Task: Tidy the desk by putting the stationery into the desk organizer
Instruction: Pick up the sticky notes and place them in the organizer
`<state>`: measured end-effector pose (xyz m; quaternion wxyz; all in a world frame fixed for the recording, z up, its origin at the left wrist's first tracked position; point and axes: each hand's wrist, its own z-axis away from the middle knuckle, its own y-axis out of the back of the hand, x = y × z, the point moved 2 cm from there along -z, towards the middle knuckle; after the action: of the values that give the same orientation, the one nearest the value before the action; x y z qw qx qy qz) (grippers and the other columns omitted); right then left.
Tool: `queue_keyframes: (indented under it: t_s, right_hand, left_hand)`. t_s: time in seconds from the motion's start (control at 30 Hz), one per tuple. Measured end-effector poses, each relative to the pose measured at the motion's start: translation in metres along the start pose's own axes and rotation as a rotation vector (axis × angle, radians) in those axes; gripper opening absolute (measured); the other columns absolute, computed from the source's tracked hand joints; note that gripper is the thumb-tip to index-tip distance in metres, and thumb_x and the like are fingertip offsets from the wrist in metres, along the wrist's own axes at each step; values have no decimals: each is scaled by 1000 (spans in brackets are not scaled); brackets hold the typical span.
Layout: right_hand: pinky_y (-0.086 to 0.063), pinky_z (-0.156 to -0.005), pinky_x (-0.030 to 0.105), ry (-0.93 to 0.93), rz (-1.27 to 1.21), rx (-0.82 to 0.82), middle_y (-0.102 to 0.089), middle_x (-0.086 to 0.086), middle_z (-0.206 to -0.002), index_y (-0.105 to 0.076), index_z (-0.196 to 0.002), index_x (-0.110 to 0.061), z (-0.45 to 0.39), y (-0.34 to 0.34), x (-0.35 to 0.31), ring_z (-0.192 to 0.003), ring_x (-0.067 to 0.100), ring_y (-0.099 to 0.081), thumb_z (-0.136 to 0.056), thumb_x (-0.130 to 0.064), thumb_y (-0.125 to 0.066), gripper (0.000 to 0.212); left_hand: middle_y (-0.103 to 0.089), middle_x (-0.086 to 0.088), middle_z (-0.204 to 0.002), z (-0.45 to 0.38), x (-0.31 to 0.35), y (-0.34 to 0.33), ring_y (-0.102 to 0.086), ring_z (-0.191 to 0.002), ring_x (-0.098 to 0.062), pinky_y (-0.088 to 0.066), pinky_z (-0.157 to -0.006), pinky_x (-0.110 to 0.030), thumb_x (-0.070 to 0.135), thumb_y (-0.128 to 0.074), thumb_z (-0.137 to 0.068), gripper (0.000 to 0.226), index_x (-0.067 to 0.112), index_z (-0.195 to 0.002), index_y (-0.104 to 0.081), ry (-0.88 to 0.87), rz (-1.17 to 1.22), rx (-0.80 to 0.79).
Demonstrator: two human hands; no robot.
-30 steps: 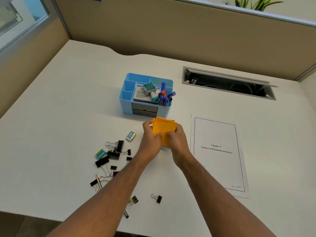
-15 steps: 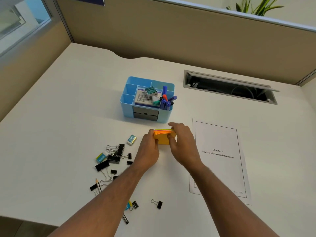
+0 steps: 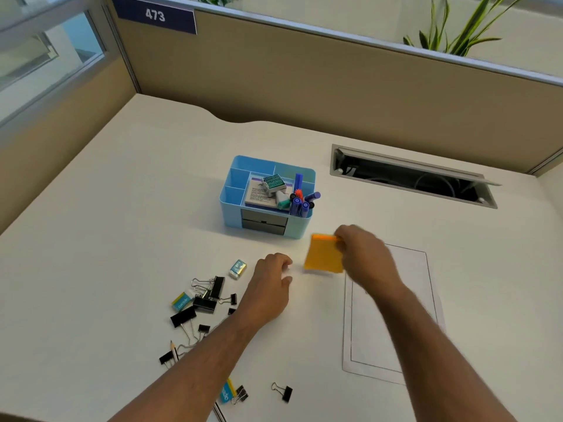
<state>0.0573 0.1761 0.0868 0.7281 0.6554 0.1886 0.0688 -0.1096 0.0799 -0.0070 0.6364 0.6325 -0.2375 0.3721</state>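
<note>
My right hand (image 3: 364,254) pinches an orange sticky-note pad (image 3: 323,254) by its top right corner, holding it just in front of the light blue desk organizer (image 3: 234,205). The organizer holds purple markers (image 3: 300,202), a stamp and a notepad. My left hand (image 3: 271,278) hovers left of the pad with fingers loosely curled and nothing in them. Black binder clips (image 3: 202,303) lie scattered to the left of my left arm, together with small erasers (image 3: 237,268) and a pencil (image 3: 174,350).
A printed paper sheet (image 3: 411,300) lies on the white desk under my right arm. A cable slot (image 3: 408,178) opens at the back right. Beige partition walls close the desk at the back and left. Another clip (image 3: 285,391) lies near the front edge.
My left hand has let go of the orange pad and drawn back to the left. My right hand has carried the pad rightward and turned its face toward me.
</note>
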Motion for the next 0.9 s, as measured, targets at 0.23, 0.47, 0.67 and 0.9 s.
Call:
queue_keyframes:
  t_s: [0.23, 0.47, 0.67, 0.9]
  right_hand:
    - [-32, -66, 33, -83, -100, 623, -61, 16, -97, -61, -102, -4, -43, 90, -18, -79, 28, -50, -95, -9, -57, 9]
    - [-42, -61, 34, 180, -229, 556, -62, 6, -92, -64, -98, -11, -127, 63, -110, -78, 24, -55, -96, -14, -54, 10]
    - [-40, -70, 32, 186, -221, 368, -65, 7, -102, -66, -110, -12, -151, 30, -144, -84, 22, -56, -95, -15, -56, 18]
    - [-55, -83, 42, 104, -159, 97, -70, 7, -111, -63, -121, -19, -152, 14, -154, -95, 24, -64, -96, -19, -50, 28]
  left_hand:
    - [-30, 3, -146, 24, 3, -1, -29, -133, -18, -35, -101, -32, 30, -59, -91, 51, 21, -138, -41, -169, -410, -145]
    - [-12, 0, -159, 38, 2, -4, -12, -146, -20, -22, -115, -35, 30, -51, -97, 53, 21, -145, -31, -183, -405, -121]
    - [-11, 1, -160, 36, -3, -3, -10, -147, -19, -22, -115, -37, 31, -53, -96, 54, 21, -145, -31, -184, -368, -126]
    - [-29, 0, -151, 21, -7, 8, -28, -136, -22, -33, -107, -40, 44, -62, -88, 62, 20, -141, -39, -246, -450, -144]
